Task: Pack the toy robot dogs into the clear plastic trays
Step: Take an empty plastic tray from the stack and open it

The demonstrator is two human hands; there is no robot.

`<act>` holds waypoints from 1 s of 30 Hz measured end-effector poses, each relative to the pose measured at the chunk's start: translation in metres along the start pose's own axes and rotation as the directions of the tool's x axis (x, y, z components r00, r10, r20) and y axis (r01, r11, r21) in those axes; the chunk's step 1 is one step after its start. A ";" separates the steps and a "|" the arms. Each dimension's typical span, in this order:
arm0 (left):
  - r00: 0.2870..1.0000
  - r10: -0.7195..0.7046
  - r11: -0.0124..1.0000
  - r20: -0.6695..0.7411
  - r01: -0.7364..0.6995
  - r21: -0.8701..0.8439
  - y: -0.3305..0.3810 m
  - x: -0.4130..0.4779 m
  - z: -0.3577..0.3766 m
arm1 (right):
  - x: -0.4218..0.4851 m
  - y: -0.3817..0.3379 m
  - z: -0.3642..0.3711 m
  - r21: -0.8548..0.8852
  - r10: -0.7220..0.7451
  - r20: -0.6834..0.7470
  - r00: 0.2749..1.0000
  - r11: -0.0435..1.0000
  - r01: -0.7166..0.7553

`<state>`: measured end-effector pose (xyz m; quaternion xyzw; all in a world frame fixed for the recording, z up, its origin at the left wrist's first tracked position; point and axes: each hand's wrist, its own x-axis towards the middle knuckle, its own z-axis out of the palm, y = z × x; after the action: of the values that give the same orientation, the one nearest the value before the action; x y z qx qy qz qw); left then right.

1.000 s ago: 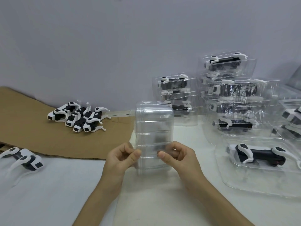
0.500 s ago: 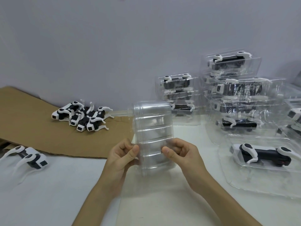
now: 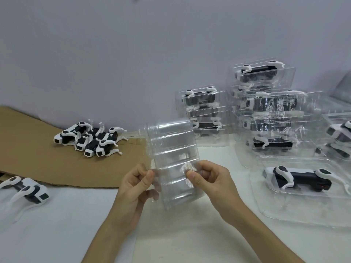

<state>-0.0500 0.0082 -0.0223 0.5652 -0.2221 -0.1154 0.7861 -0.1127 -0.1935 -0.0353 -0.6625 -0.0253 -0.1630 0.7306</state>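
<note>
While the loose black-and-white toy robot dogs wait in a heap on the brown cardboard sheet at far left, the left hand pinches one edge of a nested stack of clear plastic trays, held upright over the white desk. The right hand pinches the other edge, thumb on the front face. The risk: these thin, slick shells cling, so two may peel off as one, or the stack may slip and topple the filled clear trays piled at right. No brand, label or writing is readable anywhere.
</note>
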 end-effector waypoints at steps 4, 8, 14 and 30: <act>0.999 0.025 0.992 0.036 -0.029 0.122 -0.002 -0.003 0.003 | -0.002 0.000 -0.005 -0.047 -0.036 0.003 0.999 0.998 0.036; 0.991 0.117 0.972 -0.062 -0.102 0.211 -0.004 -0.003 0.008 | -0.005 0.001 0.001 -0.062 -0.022 0.046 0.999 0.998 0.024; 0.983 0.120 0.970 -0.142 -0.086 0.228 -0.005 -0.006 0.008 | -0.008 0.007 0.008 -0.075 0.019 0.088 0.996 0.997 -0.012; 0.851 -0.028 0.903 -0.524 -0.203 -0.378 0.020 0.008 -0.058 | 0.009 -0.007 -0.031 0.055 -0.007 -0.161 0.987 0.998 0.016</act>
<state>-0.0170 0.0600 -0.0173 0.3820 0.0014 0.0327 0.9236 -0.1117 -0.2263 -0.0299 -0.6264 0.0252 -0.2191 0.7477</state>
